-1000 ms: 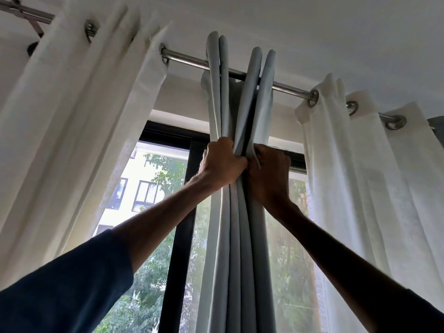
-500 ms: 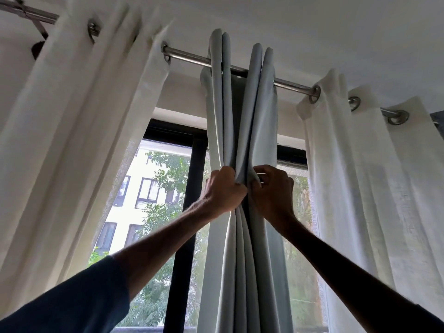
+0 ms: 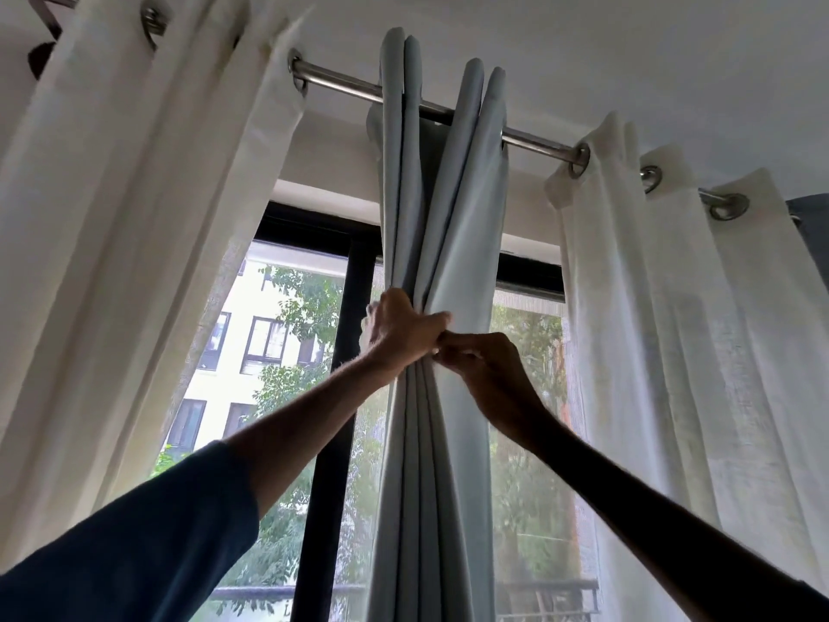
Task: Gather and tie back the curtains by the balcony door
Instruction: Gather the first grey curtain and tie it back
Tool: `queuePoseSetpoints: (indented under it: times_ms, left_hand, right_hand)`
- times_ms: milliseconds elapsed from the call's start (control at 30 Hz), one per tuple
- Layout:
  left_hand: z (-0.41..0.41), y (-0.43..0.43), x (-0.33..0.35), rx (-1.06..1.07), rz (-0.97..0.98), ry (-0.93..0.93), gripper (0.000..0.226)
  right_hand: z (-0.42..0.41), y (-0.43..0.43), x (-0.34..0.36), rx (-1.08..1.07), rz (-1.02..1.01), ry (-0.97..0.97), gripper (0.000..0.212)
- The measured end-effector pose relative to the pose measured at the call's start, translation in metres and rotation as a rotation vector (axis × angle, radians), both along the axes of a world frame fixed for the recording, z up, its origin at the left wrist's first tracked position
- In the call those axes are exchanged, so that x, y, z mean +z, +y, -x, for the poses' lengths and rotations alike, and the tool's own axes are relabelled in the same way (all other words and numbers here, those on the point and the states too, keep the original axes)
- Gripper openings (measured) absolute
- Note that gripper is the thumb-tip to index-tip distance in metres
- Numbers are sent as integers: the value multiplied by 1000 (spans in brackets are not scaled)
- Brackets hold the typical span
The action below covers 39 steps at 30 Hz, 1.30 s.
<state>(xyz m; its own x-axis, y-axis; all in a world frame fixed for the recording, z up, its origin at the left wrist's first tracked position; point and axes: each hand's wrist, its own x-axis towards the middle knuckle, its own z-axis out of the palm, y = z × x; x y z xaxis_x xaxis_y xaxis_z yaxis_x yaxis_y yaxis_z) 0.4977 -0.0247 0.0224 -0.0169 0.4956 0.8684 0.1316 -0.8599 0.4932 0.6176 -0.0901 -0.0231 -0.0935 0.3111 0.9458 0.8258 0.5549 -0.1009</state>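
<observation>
Grey curtain point(image 3: 466, 208) hangs from the rod point(image 3: 345, 80) at twelve o'clock and falls through the middle of the view to six o'clock, its folds bunched into a narrow column in front of the black door frame point(image 3: 332, 487). The left hand point(image 3: 399, 329) comes in from the nine o'clock side and curls its fingers round the gathered folds. The right hand point(image 3: 489, 365) touches it from three o'clock and pinches the outermost fold. The left white curtain point(image 3: 134, 217) at nine o'clock and the right white curtain point(image 3: 650, 307) at three o'clock hang apart from the grey. The grey cloth looks soft, thick and limp, likely heavier than the sheers, so loose pleats could slide from a slack grip. Clasping the whole bundle at this waist seems soundest. No tie is in view.
</observation>
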Motion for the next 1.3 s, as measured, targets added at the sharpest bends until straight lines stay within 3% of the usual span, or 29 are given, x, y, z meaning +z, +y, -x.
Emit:
queuePoseSetpoints:
  times_ms: [100, 233, 300, 400, 500, 567, 667, 800, 900, 1000, 1100, 1200, 1300]
  left_hand:
    - [0, 2, 0, -5, 28, 17, 49]
    - [6, -2, -6, 62, -52, 25, 33]
    - [12, 3, -11, 92, -120, 75, 33]
    - [18, 14, -10, 51, -170, 173, 53]
    - [24, 15, -5, -66, -168, 160, 67]
    - [31, 4, -4, -212, -168, 161, 50]
    - [40, 0, -4, -370, -130, 161, 34]
    - [50, 5, -5, -429, -85, 176, 38]
    - [53, 5, -5, -328, -99, 205, 37]
    - [50, 8, -7, -25, -171, 260, 57]
    - [44, -4, -22, 159, -211, 300, 53]
    - [39, -18, -39, 233, -278, 265, 33]
    - [32, -25, -60, 304, -277, 318, 38]
  right_hand:
    - [-13, 0, 4, 33, -3, 40, 25]
    - [-35, 6, 6, 186, -154, 340, 18]
    - [-53, 16, 8, 149, -129, 416, 41]
    - [-63, 29, 13, 164, 144, 491, 76]
    - [-57, 35, 18, 489, 422, 504, 56]
    - [-49, 36, 19, 624, 539, 526, 51]
    - [-33, 43, 16, 758, 579, 604, 48]
    - [-22, 55, 10, 869, 543, 650, 54]
    - [-26, 62, 11, 836, 578, 613, 62]
    - [-32, 64, 14, 694, 592, 580, 71]
    - [-40, 60, 14, 583, 550, 540, 57]
    - [-40, 51, 2, 585, 540, 494, 43]
    - [-37, 47, -23, 572, 506, 530, 30]
